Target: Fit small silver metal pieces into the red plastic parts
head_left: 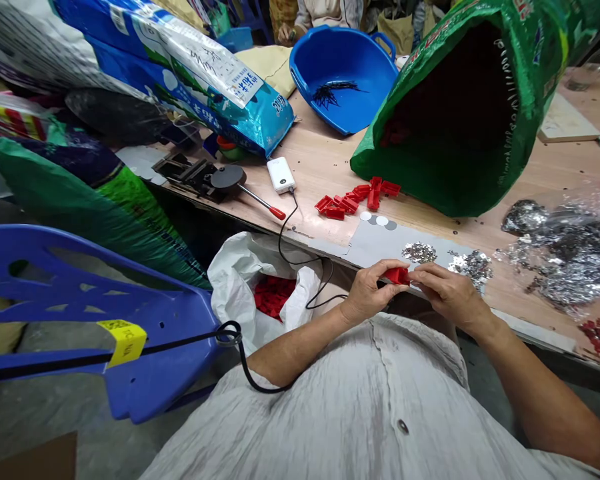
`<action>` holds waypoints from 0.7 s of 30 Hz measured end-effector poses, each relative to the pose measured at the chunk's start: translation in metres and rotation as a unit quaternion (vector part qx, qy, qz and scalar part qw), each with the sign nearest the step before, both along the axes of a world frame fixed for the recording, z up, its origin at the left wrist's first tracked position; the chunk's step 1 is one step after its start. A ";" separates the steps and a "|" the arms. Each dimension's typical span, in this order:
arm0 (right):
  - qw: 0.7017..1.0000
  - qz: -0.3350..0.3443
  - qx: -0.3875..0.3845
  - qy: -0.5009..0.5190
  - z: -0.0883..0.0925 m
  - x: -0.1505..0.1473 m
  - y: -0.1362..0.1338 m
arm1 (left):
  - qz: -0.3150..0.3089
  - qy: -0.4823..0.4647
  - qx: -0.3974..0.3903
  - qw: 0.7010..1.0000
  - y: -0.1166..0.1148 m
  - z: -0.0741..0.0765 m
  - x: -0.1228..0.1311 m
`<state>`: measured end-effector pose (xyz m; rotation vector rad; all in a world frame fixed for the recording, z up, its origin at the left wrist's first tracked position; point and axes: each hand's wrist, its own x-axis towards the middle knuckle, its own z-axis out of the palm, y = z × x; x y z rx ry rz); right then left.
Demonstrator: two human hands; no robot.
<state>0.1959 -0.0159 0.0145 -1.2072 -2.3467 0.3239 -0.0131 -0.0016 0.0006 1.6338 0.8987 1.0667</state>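
Observation:
Between the thumb and fingers of my left hand (373, 291) is a small red plastic part (397, 275), held at the table's front edge. My right hand (444, 288) meets it from the other side, its fingertips pinched together against the part's right end; whatever they pinch is too small to make out. Just beyond my hands, a grey sheet (365, 237) carries two small piles of shiny metal pieces (420, 251) and a few round discs (381, 221). Several more red plastic parts (349, 202) lie loose behind the sheet.
A green sack (430, 183) gapes open at the back right, near a blue basin (350, 110). Clear plastic with metal pieces (575, 257) lies right. A lever tool (230, 179) and white power bank (281, 175) sit left. Below hangs a white bag (235, 267) of red parts.

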 end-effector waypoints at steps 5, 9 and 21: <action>0.999 0.037 0.019 -0.010 -0.001 -0.001 0.004 | -0.015 0.011 -0.002 1.000 0.002 0.003 -0.002; 0.997 0.068 0.031 -0.023 -0.002 0.002 0.009 | -0.037 -0.004 -0.029 0.999 0.004 0.000 -0.004; 0.995 0.067 0.072 0.026 -0.023 -0.002 0.014 | -0.053 -0.228 -0.300 0.925 0.019 -0.011 -0.004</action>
